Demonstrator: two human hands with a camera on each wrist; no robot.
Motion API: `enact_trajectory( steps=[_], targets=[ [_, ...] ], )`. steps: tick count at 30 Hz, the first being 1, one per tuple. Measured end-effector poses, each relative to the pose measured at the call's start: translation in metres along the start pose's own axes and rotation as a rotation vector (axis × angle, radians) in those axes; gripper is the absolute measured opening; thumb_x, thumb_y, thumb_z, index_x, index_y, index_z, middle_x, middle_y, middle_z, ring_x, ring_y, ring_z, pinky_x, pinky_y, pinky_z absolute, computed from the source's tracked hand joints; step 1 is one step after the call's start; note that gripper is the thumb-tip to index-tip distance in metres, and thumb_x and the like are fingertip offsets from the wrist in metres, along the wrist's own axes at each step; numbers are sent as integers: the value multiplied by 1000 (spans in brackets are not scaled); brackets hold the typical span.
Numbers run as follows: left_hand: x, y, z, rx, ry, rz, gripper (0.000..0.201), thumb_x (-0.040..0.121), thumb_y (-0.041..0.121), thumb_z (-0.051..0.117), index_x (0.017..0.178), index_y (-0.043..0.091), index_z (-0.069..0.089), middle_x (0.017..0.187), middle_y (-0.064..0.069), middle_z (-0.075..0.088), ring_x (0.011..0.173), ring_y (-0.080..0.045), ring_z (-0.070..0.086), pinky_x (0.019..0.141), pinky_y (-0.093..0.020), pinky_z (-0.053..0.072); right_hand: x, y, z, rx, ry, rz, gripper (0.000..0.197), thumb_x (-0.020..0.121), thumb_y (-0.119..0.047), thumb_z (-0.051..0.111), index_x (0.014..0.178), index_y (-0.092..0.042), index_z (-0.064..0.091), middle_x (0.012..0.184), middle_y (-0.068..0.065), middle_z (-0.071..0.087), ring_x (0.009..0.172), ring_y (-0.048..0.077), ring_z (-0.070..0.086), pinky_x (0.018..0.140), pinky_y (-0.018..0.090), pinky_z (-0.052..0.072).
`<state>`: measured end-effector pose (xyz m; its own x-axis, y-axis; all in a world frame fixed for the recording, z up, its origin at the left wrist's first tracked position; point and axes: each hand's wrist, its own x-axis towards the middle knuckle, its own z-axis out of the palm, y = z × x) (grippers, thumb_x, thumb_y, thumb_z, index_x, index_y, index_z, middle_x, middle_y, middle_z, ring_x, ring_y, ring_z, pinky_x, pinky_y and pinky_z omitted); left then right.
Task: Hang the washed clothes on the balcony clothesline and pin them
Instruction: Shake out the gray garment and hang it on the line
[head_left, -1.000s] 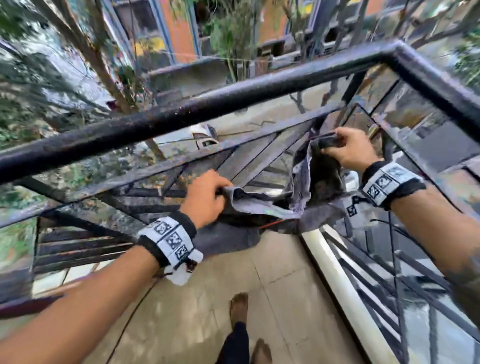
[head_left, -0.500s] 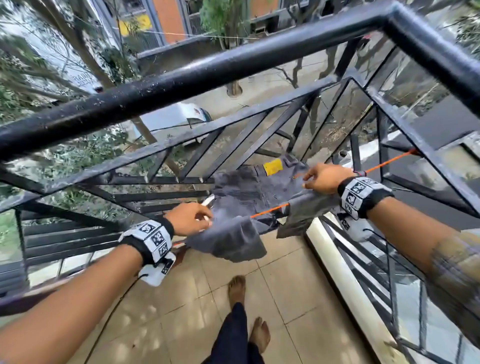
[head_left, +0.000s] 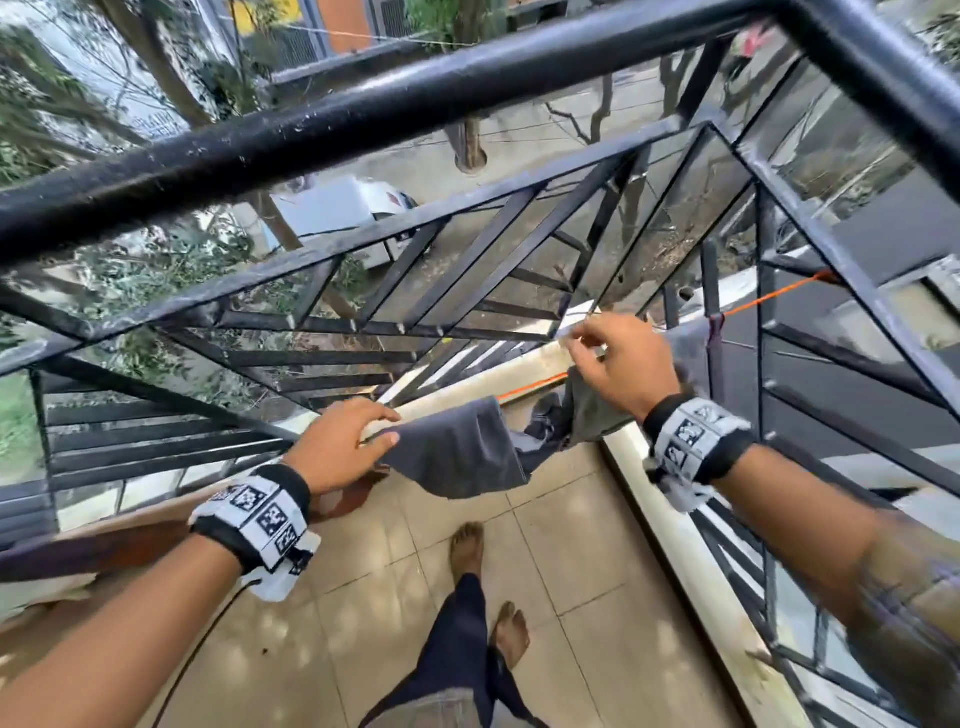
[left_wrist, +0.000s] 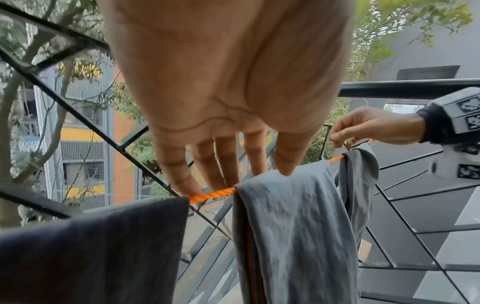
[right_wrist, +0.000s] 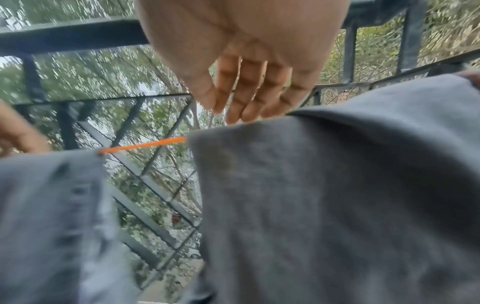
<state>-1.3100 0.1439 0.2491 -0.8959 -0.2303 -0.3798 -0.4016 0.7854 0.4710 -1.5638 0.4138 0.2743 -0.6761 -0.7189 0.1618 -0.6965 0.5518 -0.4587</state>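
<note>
Here I see the grey trousers (left_wrist: 293, 222) draped over the orange clothesline (left_wrist: 213, 193); my left hand (head_left: 337, 447) rests on them with fingers (left_wrist: 228, 164) straight, and my right hand (head_left: 621, 371) hovers, loosely spread, beside a darker garment (left_wrist: 91, 246).

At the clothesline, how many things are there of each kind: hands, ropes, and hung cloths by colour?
Hands: 2, the left hand and the right hand
Orange clothesline: 1
Grey garment: 1, draped over the line in two parts
Dark cloth: 1
Total: 5
</note>
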Motion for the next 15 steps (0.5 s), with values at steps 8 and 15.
enact_trajectory(
  steps=[8, 15],
  targets=[
    [-42, 14, 20, -273, 191, -181, 4, 92, 20, 66, 94, 22, 68, 78, 4, 70, 72, -12, 63, 73, -29, 50, -63, -47, 65, 308, -162, 351, 32, 82, -58, 59, 100, -32, 61, 91, -10, 71, 82, 11, 67, 79, 37, 55],
    [-21, -5, 68, -804, 199, -459, 30, 90, 15, 72, 117, 14, 59, 115, -12, 69, 100, -23, 68, 89, -35, 52, -49, -68, 103, 517, -260, 525, 25, 87, -37, 69, 105, -23, 61, 102, -5, 70, 95, 17, 65, 89, 31, 50]
  ],
)
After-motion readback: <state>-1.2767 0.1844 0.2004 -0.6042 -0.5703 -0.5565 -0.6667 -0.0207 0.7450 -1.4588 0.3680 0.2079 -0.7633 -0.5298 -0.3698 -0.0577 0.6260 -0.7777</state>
